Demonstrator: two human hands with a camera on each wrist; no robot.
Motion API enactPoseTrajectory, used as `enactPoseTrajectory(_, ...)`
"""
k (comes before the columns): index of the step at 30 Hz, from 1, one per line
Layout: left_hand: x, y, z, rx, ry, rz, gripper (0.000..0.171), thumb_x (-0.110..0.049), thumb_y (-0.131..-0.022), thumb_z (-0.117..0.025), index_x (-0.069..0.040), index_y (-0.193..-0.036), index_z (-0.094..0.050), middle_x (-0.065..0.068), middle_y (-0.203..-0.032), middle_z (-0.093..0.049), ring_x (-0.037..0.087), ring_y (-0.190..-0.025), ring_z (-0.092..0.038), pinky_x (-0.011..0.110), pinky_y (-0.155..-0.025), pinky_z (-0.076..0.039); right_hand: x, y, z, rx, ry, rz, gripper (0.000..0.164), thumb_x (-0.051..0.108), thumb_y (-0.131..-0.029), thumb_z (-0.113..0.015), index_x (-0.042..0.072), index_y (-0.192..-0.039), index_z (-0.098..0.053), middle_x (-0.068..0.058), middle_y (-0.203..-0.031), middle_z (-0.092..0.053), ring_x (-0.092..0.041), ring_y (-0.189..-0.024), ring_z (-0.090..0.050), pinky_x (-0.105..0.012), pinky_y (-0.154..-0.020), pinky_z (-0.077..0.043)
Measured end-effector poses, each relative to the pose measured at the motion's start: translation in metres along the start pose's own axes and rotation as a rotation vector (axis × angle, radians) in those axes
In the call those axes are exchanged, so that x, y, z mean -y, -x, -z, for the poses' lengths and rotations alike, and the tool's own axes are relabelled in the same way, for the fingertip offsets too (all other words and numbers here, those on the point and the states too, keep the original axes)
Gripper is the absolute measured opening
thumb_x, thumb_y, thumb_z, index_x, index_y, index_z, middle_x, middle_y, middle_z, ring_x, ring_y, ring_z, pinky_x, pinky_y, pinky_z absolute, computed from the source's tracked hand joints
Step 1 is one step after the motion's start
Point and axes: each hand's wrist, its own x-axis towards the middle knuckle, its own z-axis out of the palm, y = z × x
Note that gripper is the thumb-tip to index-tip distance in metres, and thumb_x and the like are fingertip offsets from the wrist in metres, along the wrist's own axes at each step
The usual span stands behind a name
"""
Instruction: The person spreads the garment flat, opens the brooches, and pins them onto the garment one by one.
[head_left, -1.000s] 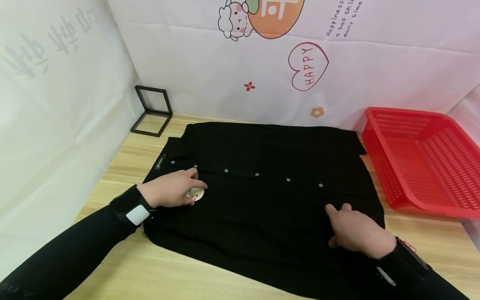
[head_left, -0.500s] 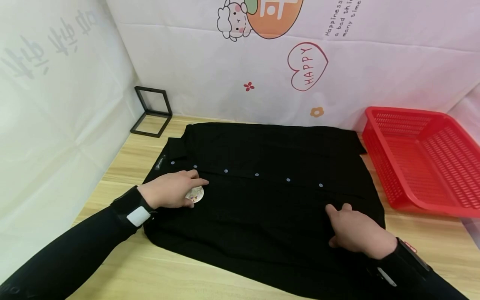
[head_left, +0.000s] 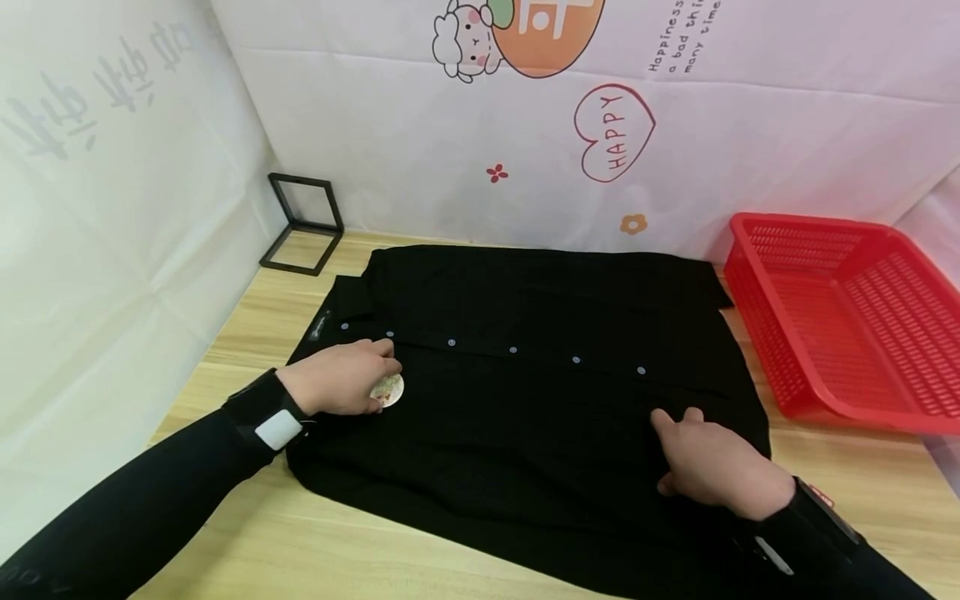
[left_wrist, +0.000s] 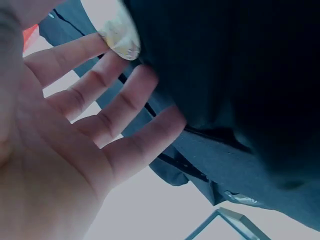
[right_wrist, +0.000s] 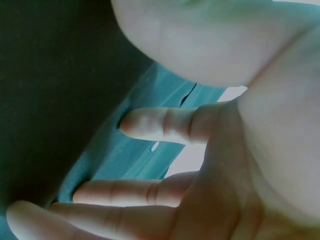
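Observation:
A black button-up shirt (head_left: 510, 433) lies flat on the wooden table, its row of buttons running across it. Near the collar, at the left, my left hand (head_left: 343, 377) holds a small round badge (head_left: 389, 390), white with a picture on its face, by the edge just over the cloth. In the left wrist view, a fingertip touches the badge (left_wrist: 120, 37) and the other fingers meet the fabric. My right hand (head_left: 708, 462) rests on the lower part of the shirt. Its fingers reach out along the cloth in the right wrist view, holding nothing visible.
A red plastic basket (head_left: 813, 358) stands right of the shirt, close to its edge. At the back left corner sits a black hinged frame (head_left: 307, 225), unfolded. White printed sheeting (head_left: 375, 125) walls off the back and left of the table (head_left: 300, 550).
My left index finger, stretched out past the badge before, has drawn back to its edge. The badge has shifted slightly left. My right hand has stayed in place.

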Motion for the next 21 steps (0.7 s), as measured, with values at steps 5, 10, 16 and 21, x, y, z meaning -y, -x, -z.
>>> enactPoseTrajectory(5,0.0001,0.0021,0.0016,-0.01,0.003,0.004,0.048,-0.026,-0.08,-0.084,-0.003,-0.12,-0.068,0.004,-0.103,-0.055,0.017,-0.085,-0.055,0.035,-0.081,-0.05,0.0012,0.0017,0.0,-0.015,0.014,0.004,0.062,0.028,-0.077,-0.087,0.0,-0.115,-0.046,-0.021,-0.084,-0.046,-0.022,-0.053,-0.05,-0.039,-0.052,-0.045)
enactPoseTrajectory(10,0.0024,0.0062,0.0024,-0.014,0.013,0.011,0.056,-0.026,-0.08,-0.085,0.0,-0.126,-0.064,0.005,-0.107,-0.055,0.017,-0.09,-0.055,0.034,-0.082,-0.05,0.0014,0.0023,0.0003,-0.016,0.02,-0.003,0.062,0.028,-0.078,-0.087,0.0,-0.115,-0.046,-0.021,-0.084,-0.046,-0.021,-0.054,-0.05,-0.039,-0.052,-0.045)
enactPoseTrajectory(16,0.0061,0.0086,0.0016,-0.009,0.007,0.025,0.045,-0.026,-0.083,-0.083,0.0,-0.116,-0.067,0.0,-0.093,-0.051,0.014,-0.078,-0.048,0.031,-0.072,-0.046,-0.0001,0.0023,0.001,-0.005,0.006,-0.009,0.061,0.027,-0.078,-0.086,0.0,-0.115,-0.046,-0.022,-0.085,-0.046,-0.022,-0.055,-0.05,-0.04,-0.053,-0.044)
enactPoseTrajectory(21,0.005,0.0064,0.0024,-0.046,-0.001,0.007,0.055,-0.035,-0.082,-0.083,0.0,-0.121,-0.067,0.001,-0.095,-0.053,0.016,-0.081,-0.049,0.033,-0.075,-0.045,-0.0013,0.004,-0.0002,-0.009,0.008,-0.002,0.061,0.027,-0.078,-0.086,0.0,-0.114,-0.046,-0.021,-0.084,-0.045,-0.021,-0.054,-0.05,-0.039,-0.053,-0.043)
